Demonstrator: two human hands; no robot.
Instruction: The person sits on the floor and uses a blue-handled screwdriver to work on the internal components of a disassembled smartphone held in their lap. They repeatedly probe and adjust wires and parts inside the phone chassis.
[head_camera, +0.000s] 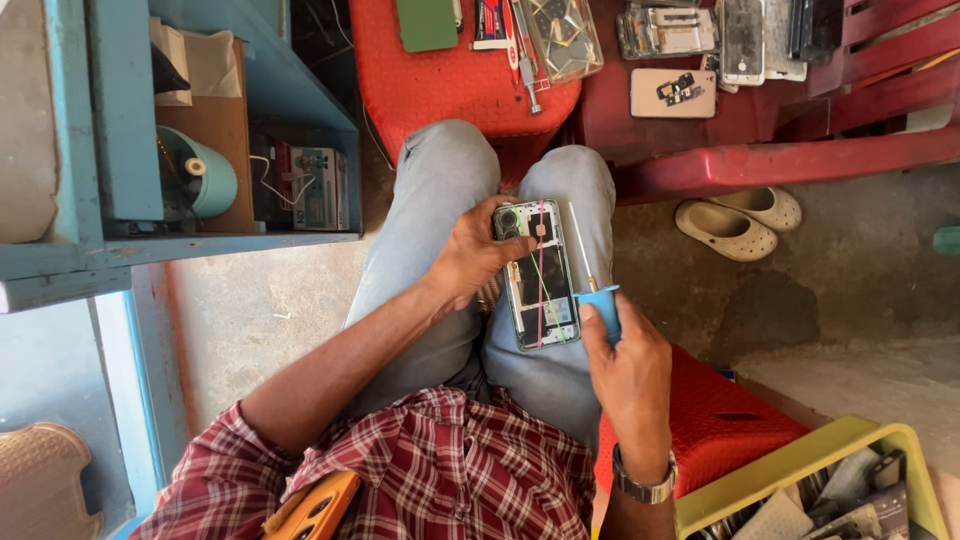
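Note:
An opened smartphone (536, 277) with its back cover off lies on my right thigh, showing the camera module, board and red and green wires. My left hand (474, 252) grips its left edge and holds it steady. My right hand (628, 365) holds a screwdriver (592, 274) by its blue handle, just right of the phone. The thin metal shaft points away from me along the phone's right side.
A red plastic stool (440, 85) ahead carries a green card, tools and a clear parts box. A red chair (760, 140) holds several dismantled phones. Beige clogs (738, 220) lie on the floor. A blue shelf (180, 150) stands left; a yellow crate (830, 480) sits lower right.

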